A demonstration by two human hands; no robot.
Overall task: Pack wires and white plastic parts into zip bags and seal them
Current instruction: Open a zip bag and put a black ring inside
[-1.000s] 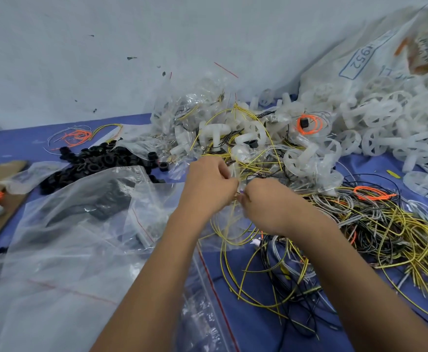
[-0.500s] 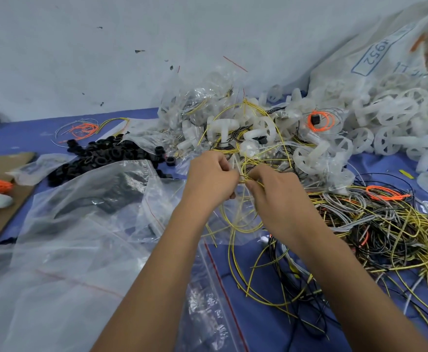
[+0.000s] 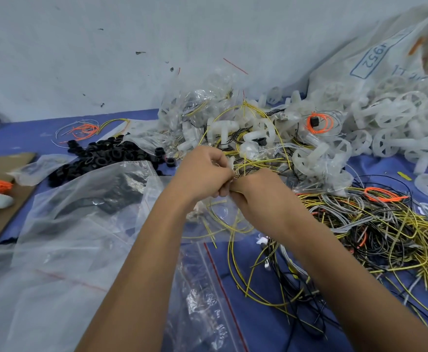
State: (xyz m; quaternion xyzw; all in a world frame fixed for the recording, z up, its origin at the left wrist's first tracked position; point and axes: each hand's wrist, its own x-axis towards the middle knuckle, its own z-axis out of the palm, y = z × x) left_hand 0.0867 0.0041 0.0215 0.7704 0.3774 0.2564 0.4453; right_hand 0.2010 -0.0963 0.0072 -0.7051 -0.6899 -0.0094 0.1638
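Gripping yellow wires (image 3: 254, 162), two hands (image 3: 229, 185)

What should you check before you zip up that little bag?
1. Both hands on the bag: ok. The left hand and right hand pinch the small clear bag at its top.
2. Yellow wires fully inside: not ok, loops stick out above and below.
3. White plastic part in the bag: cannot tell, hands hide it.
4. Strip lined up: cannot tell.
5. More empty bags nearby: ok.
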